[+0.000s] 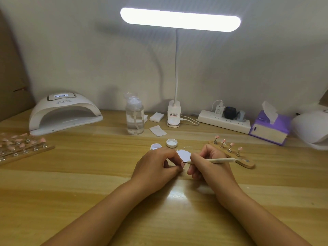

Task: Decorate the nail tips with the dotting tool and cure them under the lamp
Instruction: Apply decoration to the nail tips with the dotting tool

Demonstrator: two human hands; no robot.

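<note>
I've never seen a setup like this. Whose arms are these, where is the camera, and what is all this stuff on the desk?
There is no machine here, just a person's two bare arms. The camera is worn on their head and looks down at a wooden table. The left hand pinches a small pink nail tip. The right hand holds a dotting tool like a pen, with its point at that tip. Just behind lie a white card, an open little jar and its lid. To the right, a wooden stand carries four more tips. The curing lamp sits at the back left, and a desk lamp shines overhead.
</note>
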